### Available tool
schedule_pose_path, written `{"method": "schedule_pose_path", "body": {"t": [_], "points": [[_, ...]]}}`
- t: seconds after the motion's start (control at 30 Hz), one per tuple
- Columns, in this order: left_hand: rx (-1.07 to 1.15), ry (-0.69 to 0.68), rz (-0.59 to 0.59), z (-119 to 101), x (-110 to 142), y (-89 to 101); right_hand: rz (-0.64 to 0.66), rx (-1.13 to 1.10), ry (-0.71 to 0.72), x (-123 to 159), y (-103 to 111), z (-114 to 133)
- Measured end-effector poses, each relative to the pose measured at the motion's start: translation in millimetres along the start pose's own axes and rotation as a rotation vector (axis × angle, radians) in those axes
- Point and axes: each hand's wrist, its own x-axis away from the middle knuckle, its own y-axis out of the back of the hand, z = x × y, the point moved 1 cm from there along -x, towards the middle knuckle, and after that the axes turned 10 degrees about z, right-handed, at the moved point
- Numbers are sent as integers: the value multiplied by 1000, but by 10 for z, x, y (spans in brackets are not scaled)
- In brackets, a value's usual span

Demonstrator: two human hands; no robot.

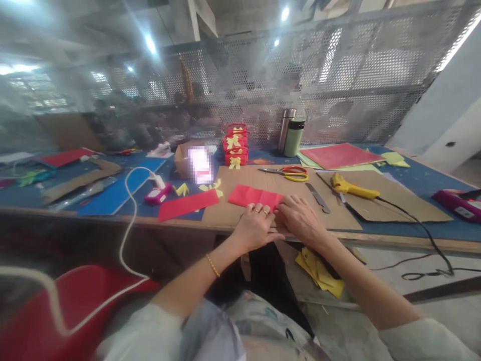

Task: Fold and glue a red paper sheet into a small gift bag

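A strip of red paper (251, 194) with crease lines across it lies on a brown cardboard sheet (221, 215) at the table's front edge. My left hand (252, 228), with rings on its fingers, is closed on the strip's near edge. Against its right end my right hand (302, 219) has its fingers bent and pressed together, gripping the paper there. Both hands nearly meet, and the fingertips partly hide that end. To their right lies a flat grey metal blade (318, 198). Beyond them rest scissors (295, 173) with red and yellow handles.
A yellow hot glue gun (355, 189) with a black cord lies on cardboard at right. Flasks (294, 138) and stacked red paper boxes with yellow bows (236, 145) stand behind. Another red strip (188, 204), a purple device (158, 194) and its white cable lie left.
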Motion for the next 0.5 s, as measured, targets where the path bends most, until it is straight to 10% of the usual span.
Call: {"method": "schedule_pose_path", "body": {"t": [0.5], "points": [[27, 3, 58, -37, -5, 89, -217, -85, 32, 282, -113, 128]]}}
